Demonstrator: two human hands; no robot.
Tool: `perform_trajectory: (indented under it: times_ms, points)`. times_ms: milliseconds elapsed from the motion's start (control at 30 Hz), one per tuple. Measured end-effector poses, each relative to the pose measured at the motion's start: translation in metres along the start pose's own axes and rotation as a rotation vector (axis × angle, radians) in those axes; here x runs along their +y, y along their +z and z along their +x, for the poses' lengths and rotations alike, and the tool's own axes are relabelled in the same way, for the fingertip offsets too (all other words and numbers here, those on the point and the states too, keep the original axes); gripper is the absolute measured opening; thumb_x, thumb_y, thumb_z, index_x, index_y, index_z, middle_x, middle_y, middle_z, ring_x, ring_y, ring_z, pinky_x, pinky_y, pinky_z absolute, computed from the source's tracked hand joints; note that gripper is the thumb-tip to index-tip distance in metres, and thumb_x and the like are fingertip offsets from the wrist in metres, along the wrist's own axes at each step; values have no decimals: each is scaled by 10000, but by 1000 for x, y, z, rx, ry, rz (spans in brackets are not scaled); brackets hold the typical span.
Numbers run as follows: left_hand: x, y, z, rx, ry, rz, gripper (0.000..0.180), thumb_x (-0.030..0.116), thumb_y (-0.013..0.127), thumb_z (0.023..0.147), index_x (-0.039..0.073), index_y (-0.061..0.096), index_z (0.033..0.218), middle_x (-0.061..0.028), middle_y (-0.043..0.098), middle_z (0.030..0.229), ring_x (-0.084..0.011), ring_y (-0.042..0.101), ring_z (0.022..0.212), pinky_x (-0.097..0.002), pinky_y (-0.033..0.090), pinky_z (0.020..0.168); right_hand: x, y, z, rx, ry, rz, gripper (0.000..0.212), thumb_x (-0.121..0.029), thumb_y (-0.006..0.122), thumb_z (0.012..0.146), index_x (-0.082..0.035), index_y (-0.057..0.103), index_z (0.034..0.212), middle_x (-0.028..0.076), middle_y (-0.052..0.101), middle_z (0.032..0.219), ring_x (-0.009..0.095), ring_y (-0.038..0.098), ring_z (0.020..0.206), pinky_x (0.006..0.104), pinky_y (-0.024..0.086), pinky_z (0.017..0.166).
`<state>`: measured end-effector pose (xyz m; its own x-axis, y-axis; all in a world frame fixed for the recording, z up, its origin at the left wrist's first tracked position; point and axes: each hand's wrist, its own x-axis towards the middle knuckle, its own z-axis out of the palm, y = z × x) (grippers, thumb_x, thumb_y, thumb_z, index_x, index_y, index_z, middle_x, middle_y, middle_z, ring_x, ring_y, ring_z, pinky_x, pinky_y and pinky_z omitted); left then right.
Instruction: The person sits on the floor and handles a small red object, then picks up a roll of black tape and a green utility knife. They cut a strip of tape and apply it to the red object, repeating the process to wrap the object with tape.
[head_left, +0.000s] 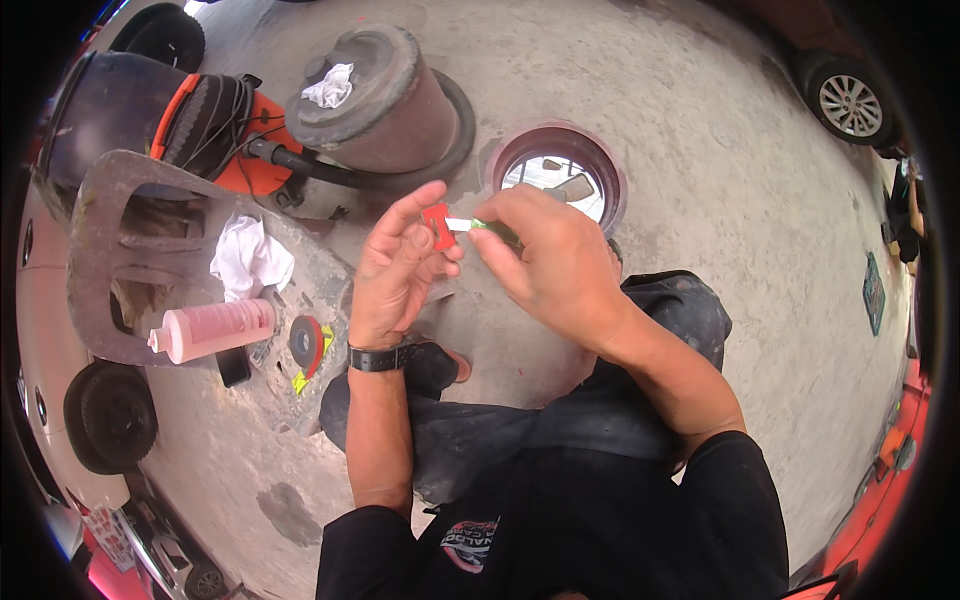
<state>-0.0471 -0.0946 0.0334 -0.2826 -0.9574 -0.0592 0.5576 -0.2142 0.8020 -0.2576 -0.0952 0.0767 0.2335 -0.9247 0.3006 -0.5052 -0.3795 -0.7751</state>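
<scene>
In front of me, at mid height, my left hand (395, 265) pinches a small flat red piece (437, 228) between thumb and fingers. My right hand (555, 250) is closed around a green-handled cutter knife (480, 224), most of its handle hidden by the fingers. A short pale blade (459, 225) sticks out from it toward the left and meets the edge of the red piece. Whether the blade lies over the piece or in it, I cannot tell. Both hands are above the floor, over my bent legs.
On the grey plastic chair (115, 215) at left are a white cloth (250, 257), a bottle of pink liquid (220, 330), a phone (234, 367) and a tape roll (305, 342). Beyond stand a vacuum cleaner (130, 120), a lidded bin (395, 120) and a round reddish-rimmed tub (611, 170).
</scene>
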Motion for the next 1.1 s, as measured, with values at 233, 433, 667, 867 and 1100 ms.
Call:
perform_trajectory:
  times_ms: [233, 433, 667, 867, 1100]
  points:
    - [4, 9, -1, 53, 48, 205, 408, 122, 690, 998, -16, 588, 1368, -96, 697, 1137, -169, 707, 942, -313, 601, 816, -2, 0, -2, 36, -124, -209, 125, -127, 753, 857, -79, 698, 958, 86, 649, 815, 322, 665, 669, 414, 510, 570]
    - [3, 5, -2, 62, 50, 313, 382, 119, 719, 979, -17, 627, 1323, -78, 705, 1123, -149, 701, 915, -295, 593, 808, -1, 1, -1, 16, -160, -247, 124, -140, 745, 850, -70, 671, 919, 103, 617, 792, 332, 670, 653, 430, 516, 546]
    - [6, 6, -3, 75, 4, 384, 351, 120, 725, 972, -18, 669, 1290, -77, 728, 1047, -141, 703, 881, -288, 591, 796, 4, -3, 1, -25, -230, -301, 115, -126, 688, 825, -33, 644, 877, 145, 616, 787, 335, 690, 651, 433, 521, 523]
    - [7, 1, -4, 56, -63, 327, 341, 139, 727, 974, -21, 682, 1272, -100, 741, 1075, -150, 715, 888, -296, 598, 776, 5, -4, 2, -48, -238, -324, 104, -113, 678, 803, -34, 663, 870, 147, 632, 807, 330, 700, 662, 434, 521, 519]
    - [9, -1, -7, 39, -88, 265, 326, 126, 719, 974, -33, 687, 1256, -124, 748, 1030, -167, 725, 874, -301, 600, 746, 3, -3, 1, -45, -274, -289, 127, -137, 688, 805, -64, 697, 908, 123, 649, 837, 314, 712, 686, 428, 533, 525]
